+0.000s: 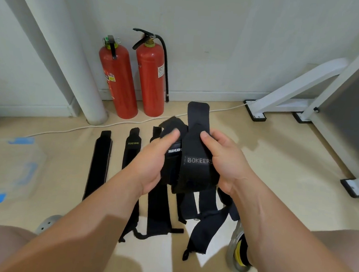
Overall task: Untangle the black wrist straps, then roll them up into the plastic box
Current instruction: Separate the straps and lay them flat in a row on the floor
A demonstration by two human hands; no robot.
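Straps in a black tangle (pixel 192 179) sit between my two hands, held up above the floor at the middle of the view. The BOKEERS strap (pixel 195 164) faces me at the front, its free end standing up past my thumbs. Just left of it is the MANUEK strap (pixel 174 150), the rest of its word hidden. My left hand (pixel 149 161) grips the left side of the tangle, thumb pressed on a folded flap, the other fingers curled out of sight behind. My right hand (pixel 225 160) is clamped on the right side, thumb flat on the lettered band, fingers wrapped round the back. Loose tails hang from the tangle down toward the floor.

Below and left of my hands, more black straps lie flat and straight, side by side on the beige floor: the leftmost strap (pixel 99 162) with pale edges, then the XUEYING strap (pixel 131 151), then others partly covered by my forearm. The plastic box (pixel 8 166), clear with blue latches, sits on the floor at the far left, well apart from the straps.

A tape roll (pixel 237 254) lies on the floor beside my right forearm. Farther back a white cable (pixel 111 123) runs across the floor. Behind it two red fire extinguishers (pixel 116 78) stand upright against the wall beside a white pillar (pixel 73 64). White frame legs (pixel 294 97) rest on black feet at the right.
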